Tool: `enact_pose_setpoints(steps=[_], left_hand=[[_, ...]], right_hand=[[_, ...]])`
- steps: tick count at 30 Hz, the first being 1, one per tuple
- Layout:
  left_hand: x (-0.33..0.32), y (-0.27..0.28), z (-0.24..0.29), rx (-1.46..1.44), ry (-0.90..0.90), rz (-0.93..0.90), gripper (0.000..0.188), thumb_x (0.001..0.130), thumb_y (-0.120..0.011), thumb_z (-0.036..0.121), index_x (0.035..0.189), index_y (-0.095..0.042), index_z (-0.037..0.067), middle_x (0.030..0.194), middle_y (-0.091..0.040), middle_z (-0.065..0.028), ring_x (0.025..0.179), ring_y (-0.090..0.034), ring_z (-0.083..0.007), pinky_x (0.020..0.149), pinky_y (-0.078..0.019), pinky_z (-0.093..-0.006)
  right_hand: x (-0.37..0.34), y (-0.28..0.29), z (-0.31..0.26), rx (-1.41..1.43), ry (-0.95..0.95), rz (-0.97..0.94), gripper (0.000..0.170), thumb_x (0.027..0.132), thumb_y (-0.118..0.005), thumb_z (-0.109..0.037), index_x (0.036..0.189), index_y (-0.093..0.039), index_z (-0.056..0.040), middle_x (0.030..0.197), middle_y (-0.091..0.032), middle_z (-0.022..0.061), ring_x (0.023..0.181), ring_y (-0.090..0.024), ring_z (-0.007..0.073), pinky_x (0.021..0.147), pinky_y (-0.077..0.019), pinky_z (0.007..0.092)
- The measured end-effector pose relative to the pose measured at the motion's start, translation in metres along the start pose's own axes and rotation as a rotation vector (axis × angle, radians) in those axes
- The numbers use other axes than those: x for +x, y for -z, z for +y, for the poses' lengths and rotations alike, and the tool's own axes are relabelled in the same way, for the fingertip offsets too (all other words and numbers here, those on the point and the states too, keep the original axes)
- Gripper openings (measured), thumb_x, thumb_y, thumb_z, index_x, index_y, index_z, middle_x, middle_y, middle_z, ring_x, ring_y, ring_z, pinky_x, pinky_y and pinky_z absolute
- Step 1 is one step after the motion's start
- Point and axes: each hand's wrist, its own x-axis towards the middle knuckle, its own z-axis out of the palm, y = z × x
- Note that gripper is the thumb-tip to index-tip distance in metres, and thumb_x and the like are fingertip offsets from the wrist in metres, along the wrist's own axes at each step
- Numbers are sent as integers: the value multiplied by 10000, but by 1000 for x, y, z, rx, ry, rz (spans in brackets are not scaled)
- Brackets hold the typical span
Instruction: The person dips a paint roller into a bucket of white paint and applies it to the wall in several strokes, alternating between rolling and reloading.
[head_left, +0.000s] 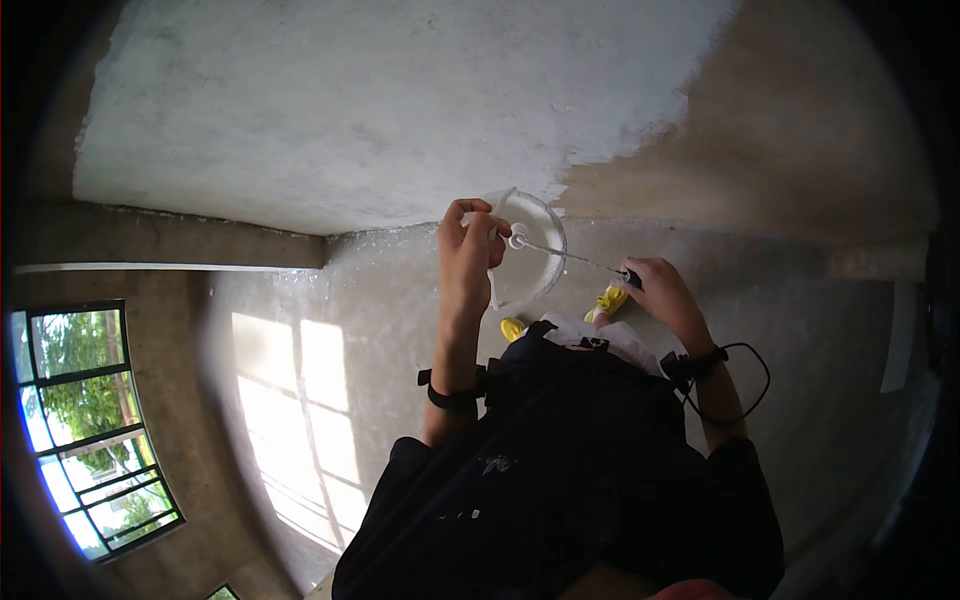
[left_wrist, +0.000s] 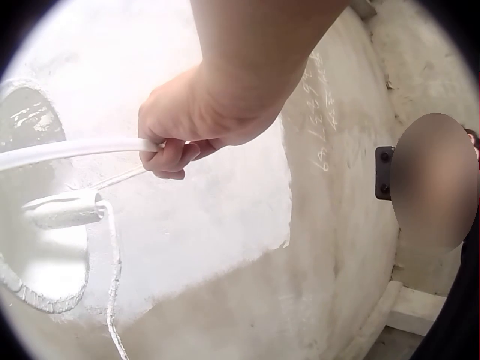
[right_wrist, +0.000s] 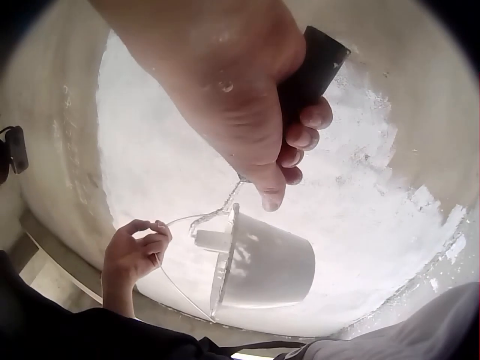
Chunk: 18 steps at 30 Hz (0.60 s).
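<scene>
1. Black shirt (head_left: 560, 480) fills the foreground of the head view on my remote feed; small pale marks (head_left: 496, 464) show on its cloth, and I cannot tell whether they are print or spatter.
2. Fingers of the left hand (head_left: 467, 258) are curled tight round the white handle (left_wrist: 82, 152) of a white bucket (right_wrist: 274, 264).
3. That bucket sits in front of the person, near the wall (head_left: 400, 110), its mouth between the two hands in my head view; I cannot tell whether its base touches the floor (head_left: 400, 300).
4. Clamped on a black grip (right_wrist: 319, 64), the right hand (head_left: 662, 292) holds a paint roller (left_wrist: 64, 211) by its far end, the coated metal rod (head_left: 575, 256) reaching back to the bucket.
5. White-coated, the roller's head lies at the bucket's mouth; contact with the rim I cannot confirm.
6. Handwritten characters (left_wrist: 321, 112) run along the wall's bare part, beside the edge of the white coat; digits seem to be among them, but from here I cannot read them reliably.
7. Yellow shoes (head_left: 611, 299) stand near the bucket, while a window (head_left: 95, 420) lies well apart at frame left.
</scene>
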Motion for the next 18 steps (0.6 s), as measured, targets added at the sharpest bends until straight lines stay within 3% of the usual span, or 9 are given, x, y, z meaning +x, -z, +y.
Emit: enact_pose_setpoints(steps=[5,18], left_hand=[[1,4,-2,-28,-34,4,154,833,-471,12,984,-442,10,703,-572,-113,449,-353,-49,412,-257,-206],[2,4,-4,-50,-39,-18,168,836,-483,-49,983,-444,24,710,-585,-133,436,-323,-33,394,-216,-206]], right_hand=[[-2,-6,-4,48,-96,-51,304,856,-647,-273,895,-540,9,740,-604,219,750,-600,402,667,-466,453],[-6,-13,-8,43,-135,-70,274,878,-618,-251,883,-517,3,749,-611,214,747,-603,400,667,-469,453]])
